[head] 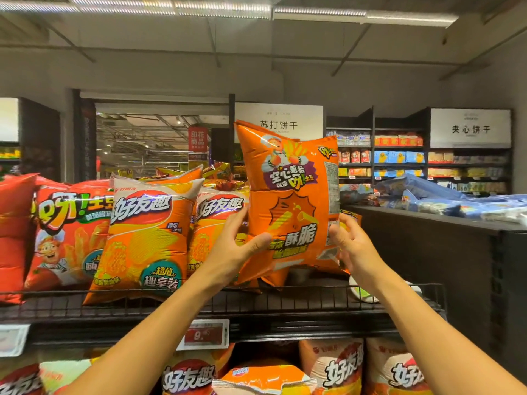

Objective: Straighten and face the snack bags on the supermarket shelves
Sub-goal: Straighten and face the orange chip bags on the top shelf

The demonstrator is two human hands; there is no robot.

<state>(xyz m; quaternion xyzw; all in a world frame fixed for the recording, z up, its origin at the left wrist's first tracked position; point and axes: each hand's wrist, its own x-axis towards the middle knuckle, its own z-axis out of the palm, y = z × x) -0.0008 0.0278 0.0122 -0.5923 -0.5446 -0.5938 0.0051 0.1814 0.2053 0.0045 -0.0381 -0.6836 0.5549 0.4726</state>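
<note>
Held: both hands, left hand and right hand, are gripping the tall glossy orange foil snack bag by its edges.
Done: neighbouring orange-and-white crisp bags are facing forward.
Left: standing it on the black wire shelf.

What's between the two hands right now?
The tall orange snack bag, upright above the wire shelf. Left hand grips its left edge, right hand its right edge; head view.

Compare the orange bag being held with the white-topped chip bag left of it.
The held orange bag is gripped by the left hand and right hand; the white-topped bag stands untouched. The held bag is orange all over and reaches higher. Both face forward.
</note>
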